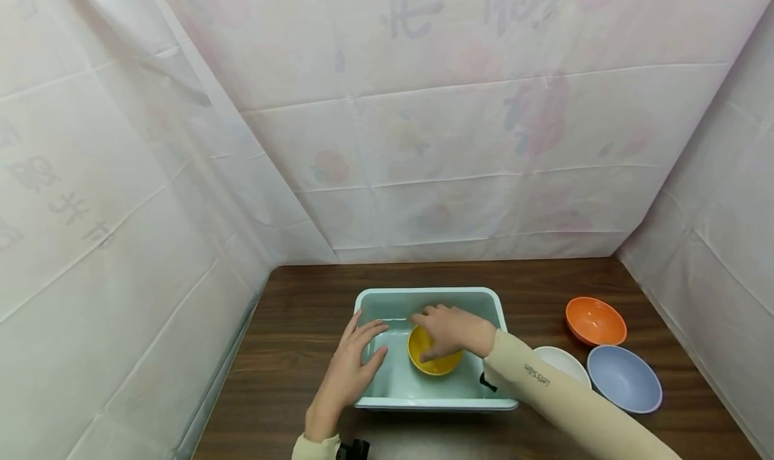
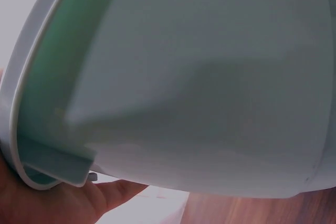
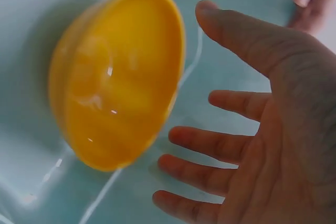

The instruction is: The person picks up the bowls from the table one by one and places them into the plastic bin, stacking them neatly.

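A yellow bowl (image 1: 437, 364) rests upright on the floor of a pale green rectangular basin (image 1: 387, 373). Over the bowl hovers my right hand (image 1: 456, 330), its fingers spread; the right wrist view shows a gap between that hand (image 3: 273, 129) and the rim of the bowl (image 3: 115, 82). My left hand (image 1: 353, 359) is at the basin's left wall, fingers extended and apart, holding nothing. In the left wrist view the basin's outer side (image 2: 210, 103) fills most of the picture, with part of the left hand (image 2: 63, 203) beside its rim.
To the right of the basin on the dark wooden table (image 1: 302, 312) are an orange bowl (image 1: 595, 321), a light blue bowl (image 1: 625, 379) and a white bowl (image 1: 562, 362), partly covered by the right sleeve. Pale printed sheets (image 1: 423, 144) hang behind and on both sides.
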`<state>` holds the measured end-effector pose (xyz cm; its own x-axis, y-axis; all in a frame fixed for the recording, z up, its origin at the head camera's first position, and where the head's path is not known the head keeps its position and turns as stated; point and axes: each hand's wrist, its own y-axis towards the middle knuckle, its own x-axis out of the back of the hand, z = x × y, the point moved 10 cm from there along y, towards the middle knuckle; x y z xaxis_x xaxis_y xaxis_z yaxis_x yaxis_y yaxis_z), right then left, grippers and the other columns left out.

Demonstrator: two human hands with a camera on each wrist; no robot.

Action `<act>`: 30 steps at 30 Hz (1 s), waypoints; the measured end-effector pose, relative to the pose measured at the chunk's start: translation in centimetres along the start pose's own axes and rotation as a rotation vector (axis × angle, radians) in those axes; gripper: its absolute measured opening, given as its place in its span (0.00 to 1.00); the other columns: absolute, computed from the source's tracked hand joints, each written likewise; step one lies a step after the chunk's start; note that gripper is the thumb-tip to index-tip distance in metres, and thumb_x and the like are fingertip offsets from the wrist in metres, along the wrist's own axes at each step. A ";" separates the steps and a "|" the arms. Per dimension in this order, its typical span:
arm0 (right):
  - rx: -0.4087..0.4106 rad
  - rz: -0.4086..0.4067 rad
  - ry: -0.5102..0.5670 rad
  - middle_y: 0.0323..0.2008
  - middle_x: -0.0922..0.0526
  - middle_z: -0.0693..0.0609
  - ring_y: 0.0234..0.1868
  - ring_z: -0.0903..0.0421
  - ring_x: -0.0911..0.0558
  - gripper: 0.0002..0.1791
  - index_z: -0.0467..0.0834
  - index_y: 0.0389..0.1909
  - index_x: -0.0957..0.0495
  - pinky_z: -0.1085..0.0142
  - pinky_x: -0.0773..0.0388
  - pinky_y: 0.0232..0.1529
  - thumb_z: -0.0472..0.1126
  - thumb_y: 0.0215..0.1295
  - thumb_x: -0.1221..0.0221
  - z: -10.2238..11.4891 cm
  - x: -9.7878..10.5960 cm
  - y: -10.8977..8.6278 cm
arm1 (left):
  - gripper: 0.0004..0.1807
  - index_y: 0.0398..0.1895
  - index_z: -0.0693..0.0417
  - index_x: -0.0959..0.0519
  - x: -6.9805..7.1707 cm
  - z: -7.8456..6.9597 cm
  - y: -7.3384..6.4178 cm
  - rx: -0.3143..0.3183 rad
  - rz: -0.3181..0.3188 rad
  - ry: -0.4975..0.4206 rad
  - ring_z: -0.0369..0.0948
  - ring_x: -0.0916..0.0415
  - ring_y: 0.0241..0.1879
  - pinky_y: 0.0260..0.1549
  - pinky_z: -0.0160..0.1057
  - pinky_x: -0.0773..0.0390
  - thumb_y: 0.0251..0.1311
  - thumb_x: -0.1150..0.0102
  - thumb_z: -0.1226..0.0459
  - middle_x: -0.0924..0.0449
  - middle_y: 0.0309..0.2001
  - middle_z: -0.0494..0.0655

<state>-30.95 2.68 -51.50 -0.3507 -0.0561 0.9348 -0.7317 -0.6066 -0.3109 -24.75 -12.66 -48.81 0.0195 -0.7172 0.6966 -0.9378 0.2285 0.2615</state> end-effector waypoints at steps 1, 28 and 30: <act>-0.008 -0.002 0.021 0.70 0.26 0.46 0.63 0.47 0.22 0.45 0.53 0.75 0.33 0.49 0.21 0.64 0.66 0.60 0.31 -0.2 0.3 -0.1 | 0.20 0.63 0.47 0.19 0.0 0.0 0.0 0.006 0.004 -0.002 0.54 0.52 0.82 0.72 0.66 0.36 0.69 0.34 0.61 0.23 0.68 0.46; -0.047 -0.206 0.339 0.71 0.27 0.42 0.69 0.42 0.26 0.38 0.46 0.74 0.32 0.43 0.24 0.66 0.58 0.69 0.35 -2.9 6.8 -6.1 | 0.20 0.63 0.49 0.19 0.0 0.1 0.0 0.032 0.007 -0.021 0.50 0.53 0.82 0.74 0.63 0.37 0.69 0.35 0.61 0.22 0.67 0.46; -0.046 -0.230 0.363 0.71 0.27 0.43 0.69 0.42 0.25 0.38 0.46 0.74 0.32 0.43 0.23 0.66 0.59 0.69 0.36 -3.0 7.1 -6.5 | 0.20 0.63 0.50 0.19 -0.1 0.1 0.1 0.033 0.007 -0.021 0.50 0.52 0.82 0.74 0.63 0.38 0.69 0.35 0.61 0.22 0.67 0.45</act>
<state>-30.37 8.59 -43.38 -0.3522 0.3636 0.8624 -0.8372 -0.5343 -0.1167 -24.88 -12.69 -48.91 0.0061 -0.7294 0.6840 -0.9489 0.2117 0.2342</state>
